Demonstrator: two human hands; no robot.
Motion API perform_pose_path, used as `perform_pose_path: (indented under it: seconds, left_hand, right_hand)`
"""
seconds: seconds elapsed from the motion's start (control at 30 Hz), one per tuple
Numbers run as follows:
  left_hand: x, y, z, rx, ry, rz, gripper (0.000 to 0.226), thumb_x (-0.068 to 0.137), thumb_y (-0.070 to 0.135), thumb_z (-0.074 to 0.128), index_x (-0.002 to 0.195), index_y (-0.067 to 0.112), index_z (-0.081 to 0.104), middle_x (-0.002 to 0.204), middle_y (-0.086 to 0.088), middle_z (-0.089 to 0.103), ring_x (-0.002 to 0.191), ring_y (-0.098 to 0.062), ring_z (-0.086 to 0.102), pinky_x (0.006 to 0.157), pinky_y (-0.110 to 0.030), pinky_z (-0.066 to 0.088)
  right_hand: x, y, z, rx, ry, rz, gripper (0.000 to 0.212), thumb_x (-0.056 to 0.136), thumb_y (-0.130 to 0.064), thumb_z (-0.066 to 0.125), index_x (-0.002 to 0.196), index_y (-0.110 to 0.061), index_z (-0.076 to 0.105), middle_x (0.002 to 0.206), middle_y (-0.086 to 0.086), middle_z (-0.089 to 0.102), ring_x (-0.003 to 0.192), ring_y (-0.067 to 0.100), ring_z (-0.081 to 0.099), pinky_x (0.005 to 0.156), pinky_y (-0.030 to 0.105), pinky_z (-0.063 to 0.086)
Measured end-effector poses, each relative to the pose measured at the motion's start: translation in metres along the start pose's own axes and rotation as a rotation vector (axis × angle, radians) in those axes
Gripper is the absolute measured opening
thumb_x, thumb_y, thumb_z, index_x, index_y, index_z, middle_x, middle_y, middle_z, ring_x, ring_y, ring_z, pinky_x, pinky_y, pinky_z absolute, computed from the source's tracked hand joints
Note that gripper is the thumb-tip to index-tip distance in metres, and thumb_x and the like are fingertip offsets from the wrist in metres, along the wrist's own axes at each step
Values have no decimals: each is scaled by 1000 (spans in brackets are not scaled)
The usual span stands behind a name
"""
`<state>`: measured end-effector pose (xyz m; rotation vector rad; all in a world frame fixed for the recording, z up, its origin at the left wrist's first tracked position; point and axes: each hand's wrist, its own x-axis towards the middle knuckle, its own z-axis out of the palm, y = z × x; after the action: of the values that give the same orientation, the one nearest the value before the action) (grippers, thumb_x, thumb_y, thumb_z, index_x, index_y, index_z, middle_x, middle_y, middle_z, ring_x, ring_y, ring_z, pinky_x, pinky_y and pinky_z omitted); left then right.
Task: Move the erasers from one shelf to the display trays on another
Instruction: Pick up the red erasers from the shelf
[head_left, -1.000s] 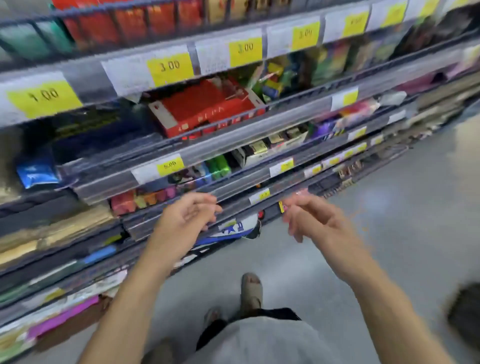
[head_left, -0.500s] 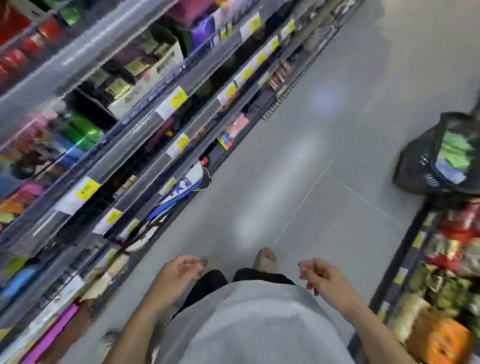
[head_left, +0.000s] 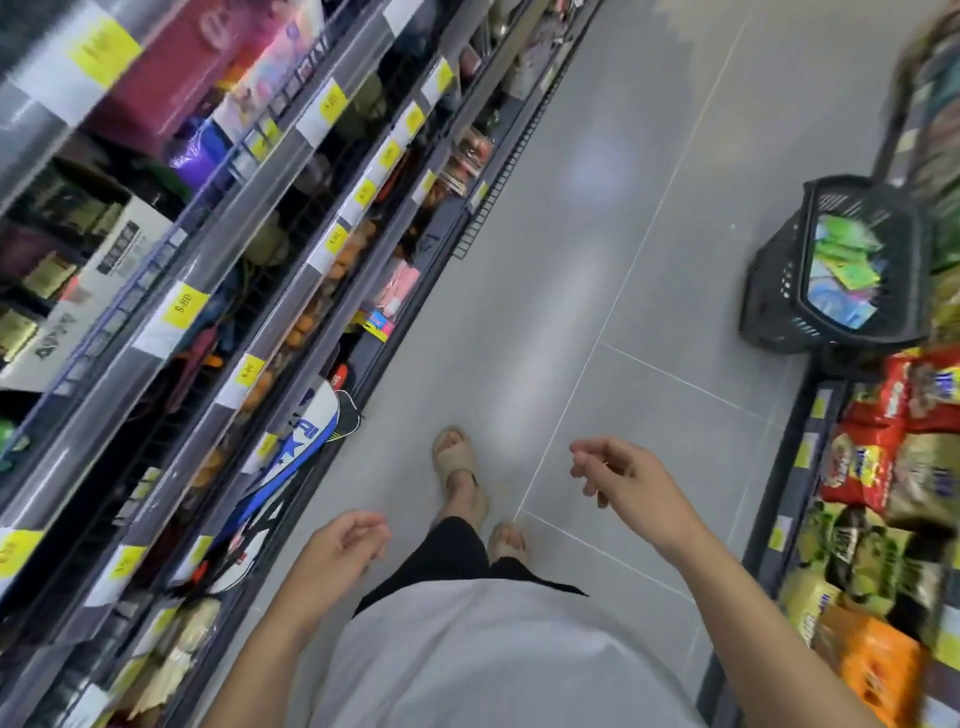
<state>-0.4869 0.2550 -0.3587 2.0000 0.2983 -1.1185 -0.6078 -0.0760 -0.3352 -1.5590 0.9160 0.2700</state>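
Left hand (head_left: 340, 545) and right hand (head_left: 621, 475) hang loosely curled and empty above the floor. Coloured packets, possibly the erasers, lie in the black basket (head_left: 779, 291) well ahead. Risk: blurred view may cause misidentified stock

A floor (head_left: 597, 218) aisle runs ahead between two shelf runs. The left shelves (head_left: 218, 218) line the whole left side, tier above tier, with price tags (head_left: 184, 309) along their front edges. The right shelves (head_left: 883, 493) stand at the right edge, packed with bags. A basket (head_left: 779, 291) sits on the floor just beside the right shelves, ahead, with packets (head_left: 844, 265) in it. Two feet (head_left: 457, 467) stand mid-aisle, nearer the left shelves.
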Motion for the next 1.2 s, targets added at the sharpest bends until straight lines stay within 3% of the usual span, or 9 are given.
perform_pose_path:
  seconds: [0.23,0.53,0.67,0.97,1.2]
  left_hand:
    - [82,100,8,19,-83,53,12,97,23,70,108,25,73,100,-1,78,96,-19,72,84,-32,55]
    - [174,285,31,60,-162,170,12,98,21,68,109,21,72,101,1,79,86,-8,73,78,-26,54]
    - [204,352,52,73,-156,185,12,97,18,68,109,19,72,102,-3,78,90,-15,73,79,-27,54]
    - [225,423,101,3,3,96,11,99,18,66,108,21,73,104,-4,78,99,-23,72,89,-37,55]
    - [231,485,96,-195,173,118,14,101,21,64,111,25,73,103,7,79,98,-14,72,86,-29,55]
  right_hand:
    - [67,-43,-45,38,105,28,13,98,-18,61,105,-23,71,88,-1,74,68,8,63,62,28,50]
    - [117,-73,-117,39,210,150,12,98,-24,60,104,-28,70,87,-1,73,67,9,65,65,27,54]
    - [156,-86,-154,64,231,178,13,97,-25,61,104,-26,71,86,-4,74,68,11,67,68,33,55]
    - [298,-171,-246,-41,43,57,11,96,-29,62,99,-31,72,89,-5,74,69,5,65,63,25,53]
    - [391,-305,-260,-156,-196,-170,10,97,-27,63,102,-30,70,87,-9,74,69,4,64,59,14,48]
